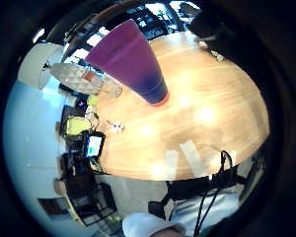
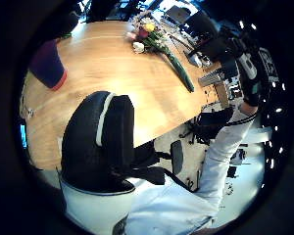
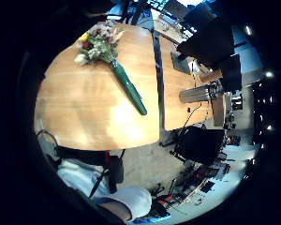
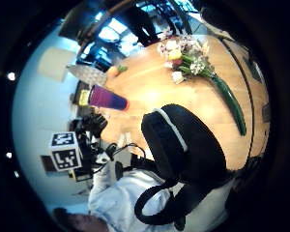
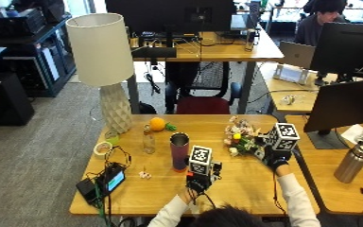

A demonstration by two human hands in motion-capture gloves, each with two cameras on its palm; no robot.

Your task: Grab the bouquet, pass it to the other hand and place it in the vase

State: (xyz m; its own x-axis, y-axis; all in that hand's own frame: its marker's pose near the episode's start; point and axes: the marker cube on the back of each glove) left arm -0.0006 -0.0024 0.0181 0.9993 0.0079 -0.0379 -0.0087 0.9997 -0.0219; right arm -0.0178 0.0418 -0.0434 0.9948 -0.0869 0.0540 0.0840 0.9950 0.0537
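Although the gloves are mostly hidden under their markers in the outside view, we can place both hands over the wooden table (image 5: 137, 189). Nearest the person, the left hand (image 5: 197, 183) hangs above the middle of the table, just in front of the vase. We cannot tell whether its fingers are straight or curled, and we see nothing in it. Its palm views look down on bare wood, the vase and the person's head.

The right hand (image 5: 277, 160) is out to the right, well apart from the left, above the stem end of the bouquet. We cannot tell how its fingers stand either, nor whether they touch the stems. In its palm views the bouquet lies free on the wood with no fingers around it.

The bouquet (image 3: 110, 65) lies flat on the right part of the table. Its stems are bound in a long dark green sleeve that tapers toward the near edge, and its head of small blooms, white, yellow, pink and red among green leaves, points toward the far edge.

The vase (image 5: 179, 151) stands upright near the table's middle, well apart from the bouquet. It is a tall tumbler, purple above, darker toward a red base, wider at the open mouth.

Farther left stand a clear bottle (image 5: 148, 140), an orange (image 5: 158, 124) and a white lamp (image 5: 106, 66).
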